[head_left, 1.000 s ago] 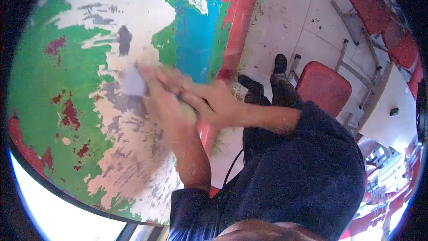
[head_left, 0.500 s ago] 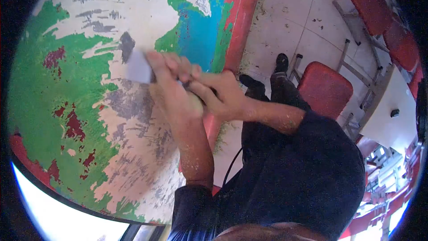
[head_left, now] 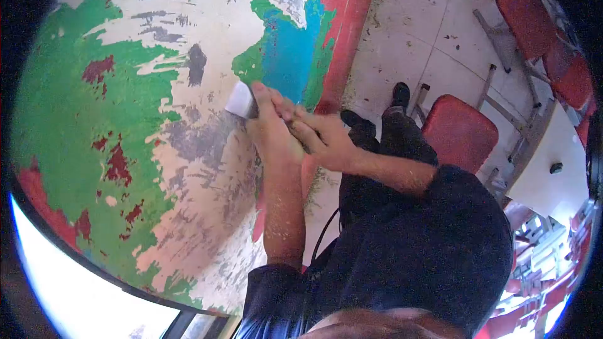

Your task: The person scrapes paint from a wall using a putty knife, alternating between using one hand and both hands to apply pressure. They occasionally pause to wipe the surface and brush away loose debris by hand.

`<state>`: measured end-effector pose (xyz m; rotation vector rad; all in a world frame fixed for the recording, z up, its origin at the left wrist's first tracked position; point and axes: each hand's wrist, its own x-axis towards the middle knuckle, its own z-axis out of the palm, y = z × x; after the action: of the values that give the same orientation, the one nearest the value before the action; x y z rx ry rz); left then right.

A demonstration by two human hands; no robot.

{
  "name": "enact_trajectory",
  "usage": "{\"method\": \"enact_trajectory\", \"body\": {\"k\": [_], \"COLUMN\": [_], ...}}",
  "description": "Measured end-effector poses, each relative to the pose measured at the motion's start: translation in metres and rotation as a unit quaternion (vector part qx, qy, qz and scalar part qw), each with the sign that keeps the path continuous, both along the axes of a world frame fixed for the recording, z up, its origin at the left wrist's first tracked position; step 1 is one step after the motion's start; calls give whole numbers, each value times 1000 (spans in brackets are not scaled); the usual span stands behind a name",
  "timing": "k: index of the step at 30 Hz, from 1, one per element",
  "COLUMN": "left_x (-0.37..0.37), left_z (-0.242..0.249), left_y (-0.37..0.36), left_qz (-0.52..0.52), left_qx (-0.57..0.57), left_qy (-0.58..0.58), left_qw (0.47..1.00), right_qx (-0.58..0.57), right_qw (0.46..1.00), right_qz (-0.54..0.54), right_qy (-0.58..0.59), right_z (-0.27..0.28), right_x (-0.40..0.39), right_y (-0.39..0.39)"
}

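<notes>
My left hand (head_left: 276,130) is closed round a scraper with a wide pale blade (head_left: 241,100). Its fingers hide most of the handle. Pressed close against it, my right hand (head_left: 326,141) has its fingers curled at the handle's rear end, which is largely covered. The blade lies at a patchy painted surface (head_left: 213,81), over a pale area left of the blue paint (head_left: 286,56). Green paint (head_left: 69,113) with dark red spots spreads across the left side. Whitish flecks dot my left forearm.
A red border (head_left: 352,25) runs along the painted surface. Beyond it are a tiled floor (head_left: 414,31) with scattered flakes, my dark shoes (head_left: 401,95), red chairs (head_left: 461,130) and a white tabletop (head_left: 549,163) with a small dark object. Bright light shows at lower left.
Both hands and the scraper have moved right and slightly down over the painted surface, off the green paint's edge. The whole view has shifted slightly too.
</notes>
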<state>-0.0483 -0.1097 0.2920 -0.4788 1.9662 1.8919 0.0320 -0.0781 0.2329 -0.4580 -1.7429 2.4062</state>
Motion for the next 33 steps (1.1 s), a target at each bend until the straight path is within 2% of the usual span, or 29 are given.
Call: {"method": "enact_trajectory", "body": {"k": [2, 5, 6, 7, 8, 9, 10, 11, 12, 14, 16, 18, 20, 21, 22, 23, 25, 26, 27, 28, 29, 32, 33], "left_x": [-13, -8, -2, 7, 14, 14, 9, 9, 12, 7, -6, -13, -27, -30, -25, -19, -36, -34, -21, -15, -9, 7, 4], "left_z": [21, 24, 20, 16, 15, 27, 43, 54, 56, 39, -27, -116, -188, -204, -180, -134, -66, 5, 70, 111, 136, 158, 142], "left_y": [14, 7, 0, -10, -20, -24, -32, -42, -48, -53, -75, -110, -147, -152, -141, -132, -116, -97, -87, -82, -81, -82, -85], "left_qz": [-27, -112, -202, -276, -330, -314, -288, -255, -258, -255, -383, -500, -514, -526, -500, -475, -335, -374, -334, -303, -272, -187, -196], "left_qx": [10, -104, -208, -301, -384, -448, -506, -560, -624, -733, -707, -614, -572, -541, -564, -585, -670, -678, -708, -705, -701, -769, -768], "left_qy": [34, 92, 249, 395, 522, 595, 655, 697, 641, 517, 512, 547, 490, 458, 482, 500, 640, 598, 607, 613, 616, 572, 582], "left_qw": [999, 984, 924, 823, 687, 589, 482, 368, 365, 361, 303, 271, 409, 470, 448, 426, 169, 207, 139, 188, 236, 213, 182], "right_qx": [13, -248, -196, -140, -159, -180, -266, -214, -161, -179, -162, -140, -123, -113, -104, -95, -115, -123, -159, -197, -209, -240, -232], "right_qw": [998, 965, 976, 980, 976, 965, 931, 944, 955, 946, 940, 938, 937, 935, 933, 930, 924, 918, 904, 887, 877, 851, 857], "right_qz": [-27, 36, -33, -99, -143, -188, -213, -222, -228, -267, -299, -316, -324, -334, -344, -354, -360, -365, -381, -395, -406, -423, -410], "right_qy": [47, 72, 89, 104, 49, -5, -127, -115, -100, -37, -22, 10, 47, 34, 21, 3, -63, -92, -112, -132, -150, -198, -210], "right_z": [4, -15, -22, -22, -20, -10, 13, 1, -9, 3, 48, 80, 84, 82, 77, 71, 56, 45, 19, -13, -39, -125, -165], "right_x": [-21, -21, -19, -13, -1, 11, 25, 40, 55, 84, 107, 133, 161, 175, 191, 207, 236, 249, 266, 283, 298, 346, 365], "right_y": [8, 5, 11, 24, 39, 58, 88, 110, 133, 172, 189, 200, 204, 205, 204, 200, 188, 185, 186, 187, 182, 164, 158]}}
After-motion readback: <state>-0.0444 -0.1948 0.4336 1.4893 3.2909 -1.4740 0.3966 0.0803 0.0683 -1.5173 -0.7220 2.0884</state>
